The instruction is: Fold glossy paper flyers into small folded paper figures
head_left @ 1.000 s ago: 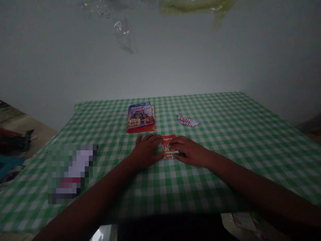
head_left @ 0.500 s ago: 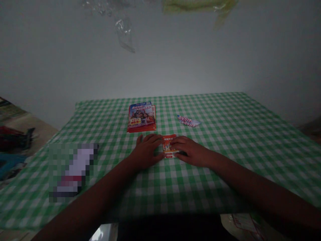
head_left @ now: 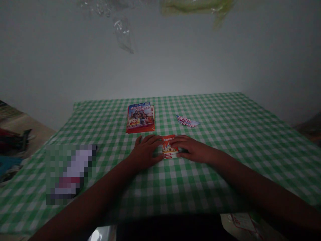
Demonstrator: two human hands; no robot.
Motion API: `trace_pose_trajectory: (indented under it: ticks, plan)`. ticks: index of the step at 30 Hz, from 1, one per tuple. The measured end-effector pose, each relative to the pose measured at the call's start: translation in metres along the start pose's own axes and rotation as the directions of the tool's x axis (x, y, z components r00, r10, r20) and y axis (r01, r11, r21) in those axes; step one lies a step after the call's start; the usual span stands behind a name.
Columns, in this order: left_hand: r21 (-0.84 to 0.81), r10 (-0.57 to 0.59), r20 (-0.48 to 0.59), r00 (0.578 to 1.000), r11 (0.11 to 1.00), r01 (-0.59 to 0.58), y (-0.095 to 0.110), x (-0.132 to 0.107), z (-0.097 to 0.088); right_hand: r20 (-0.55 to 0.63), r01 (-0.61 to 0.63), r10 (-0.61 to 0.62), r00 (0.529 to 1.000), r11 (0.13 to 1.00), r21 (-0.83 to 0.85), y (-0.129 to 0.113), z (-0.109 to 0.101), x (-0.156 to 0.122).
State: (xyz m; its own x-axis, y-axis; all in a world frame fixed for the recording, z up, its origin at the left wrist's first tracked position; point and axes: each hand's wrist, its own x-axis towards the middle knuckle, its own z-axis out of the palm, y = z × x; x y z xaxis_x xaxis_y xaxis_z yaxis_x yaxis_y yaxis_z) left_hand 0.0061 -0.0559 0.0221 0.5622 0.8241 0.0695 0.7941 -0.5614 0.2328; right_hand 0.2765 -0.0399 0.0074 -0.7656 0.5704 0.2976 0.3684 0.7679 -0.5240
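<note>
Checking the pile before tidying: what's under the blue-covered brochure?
A red leaflet shows past the right and bottom edges of the blue-covered brochure; the rest is covered.

I can read "89.9" on the yellow tag (head_left: pixel 133 122) of the brochure (head_left: pixel 140 117), but the print on the red card (head_left: pixel 170 146) is too small to read.

We noted a paper card (head_left: pixel 169 146), a glossy paper booklet (head_left: pixel 140 117), matt gingham cloth (head_left: pixel 200 187), and crinkled clear plastic film (head_left: pixel 122 35).
</note>
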Motion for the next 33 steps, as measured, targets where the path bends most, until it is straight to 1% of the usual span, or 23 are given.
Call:
trace_pose_trajectory:
  ticks: [2,4,8,12,15,18,22,27,31,33]
  plan:
    - [-0.004,0.005,0.000,1.000,1.000,-0.005,0.000,0.000,0.000,0.003,-0.040,0.040,0.999,0.999,-0.025,-0.001,-0.003,-0.002]
    - [-0.008,0.010,-0.001,1.000,1.000,-0.010,0.001,0.001,0.000,0.006,-0.052,0.052,0.999,0.998,-0.031,-0.001,-0.006,-0.002]
    - [-0.006,0.006,-0.032,0.999,1.000,-0.006,0.006,0.002,-0.001,0.021,-0.036,0.036,0.999,0.999,-0.031,-0.004,-0.011,0.001]
    - [-0.020,0.000,-0.048,0.999,1.000,-0.001,0.009,0.001,0.000,0.054,-0.012,0.014,0.998,0.999,-0.033,-0.016,-0.014,0.005]
    - [-0.035,-0.003,-0.042,0.999,0.999,0.002,0.009,0.001,0.003,0.038,-0.069,0.072,0.997,0.995,-0.074,-0.027,-0.009,0.007]
    - [-0.046,-0.019,-0.031,0.999,0.999,0.017,0.010,0.002,0.006,-0.040,-0.147,0.143,0.989,0.982,-0.121,-0.030,0.003,0.006]
    - [-0.059,-0.030,-0.022,0.999,0.998,0.029,0.011,0.004,0.005,-0.108,-0.256,0.242,0.964,0.957,-0.140,-0.022,0.015,0.004]
    - [-0.058,-0.040,0.003,0.999,0.998,0.040,0.011,0.005,0.004,-0.162,-0.417,0.389,0.907,0.884,-0.212,-0.010,0.021,0.002]
    - [-0.059,-0.043,0.020,0.999,0.997,0.044,0.011,0.007,0.004,-0.171,-0.464,0.435,0.884,0.863,-0.200,0.001,0.024,0.002]
    - [-0.059,-0.039,0.025,0.999,0.997,0.041,0.011,0.007,0.004,-0.220,-0.487,0.445,0.868,0.850,-0.201,0.010,0.024,0.001]
